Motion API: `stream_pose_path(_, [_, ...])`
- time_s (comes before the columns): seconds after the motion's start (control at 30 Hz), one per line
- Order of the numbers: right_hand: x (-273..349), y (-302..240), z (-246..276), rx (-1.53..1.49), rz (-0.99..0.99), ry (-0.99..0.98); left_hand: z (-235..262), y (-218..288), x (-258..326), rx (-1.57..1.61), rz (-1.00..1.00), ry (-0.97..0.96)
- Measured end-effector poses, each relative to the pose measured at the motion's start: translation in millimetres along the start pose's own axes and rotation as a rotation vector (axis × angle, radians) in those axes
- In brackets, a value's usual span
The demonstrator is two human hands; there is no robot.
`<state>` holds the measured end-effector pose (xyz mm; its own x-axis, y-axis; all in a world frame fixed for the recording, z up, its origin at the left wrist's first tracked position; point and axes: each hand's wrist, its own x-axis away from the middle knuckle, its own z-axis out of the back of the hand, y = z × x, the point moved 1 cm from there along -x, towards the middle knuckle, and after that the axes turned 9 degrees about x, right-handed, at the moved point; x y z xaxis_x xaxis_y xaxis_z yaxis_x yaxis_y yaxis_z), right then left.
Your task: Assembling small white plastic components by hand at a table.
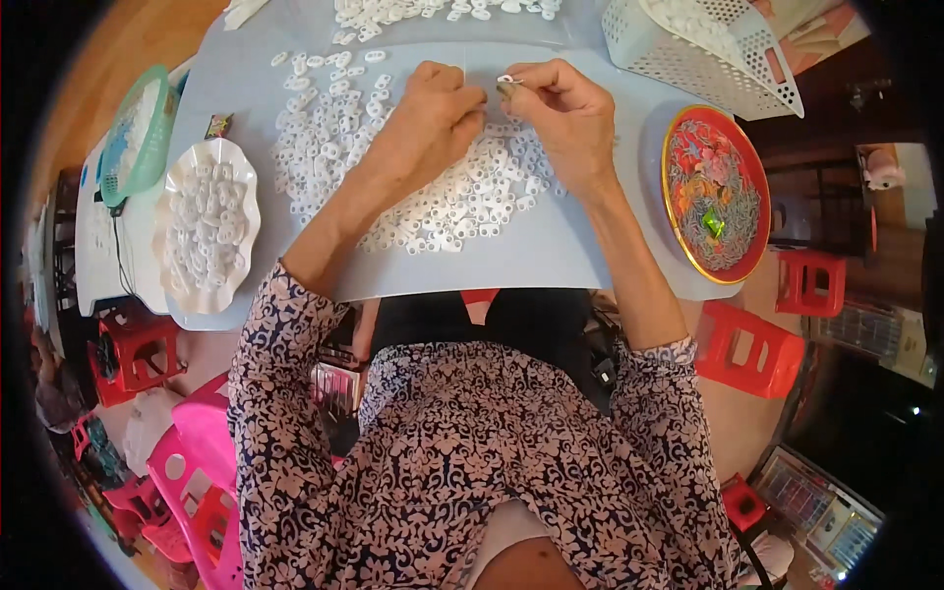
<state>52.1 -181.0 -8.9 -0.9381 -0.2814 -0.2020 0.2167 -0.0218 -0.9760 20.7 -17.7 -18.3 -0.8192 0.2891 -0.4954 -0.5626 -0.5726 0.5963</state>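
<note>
Over the far part of the table both my hands work close together. My right hand pinches a small white plastic piece between thumb and forefinger, with a dull metallic bit beside it. My left hand is closed, its fingertips curled a short way left of that piece; whatever they grip is hidden. Beneath and around the hands spreads a loose heap of small white oval plastic pieces with holes. At the right, a red oval tray with a gold rim holds many thin grey metal parts and a green wrapped item.
A scalloped white dish of similar pieces stands at the left, near a green basket and a small packet. A perforated white basket sits far right. Red stools and a pink chair surround the table.
</note>
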Motion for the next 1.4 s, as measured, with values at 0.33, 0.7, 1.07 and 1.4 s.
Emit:
stream_pose_path(0.33, [4.6, -4.8, -1.3, 0.008, -0.043, -0.176, 14.8, -9.7, -1.5, 0.955, 0.501, 0.079])
stream_pose_path(0.7, [4.3, -5.3, -3.8, 0.092, -0.072, -0.180, 11.7, 6.7, 0.9, 0.571, 0.332, 0.146])
stream_pose_path(1.07, [2.6, -2.3, 0.8, -0.072, -0.093, -0.102, 16.7, 3.6, -0.9, 0.839, 0.394, 0.096])
stream_pose_path(1.4, [4.6, -6.1, -2.8, 0.171, -0.057, -0.148, 18.3, -1.9, -1.2, 0.720, 0.388, -0.035])
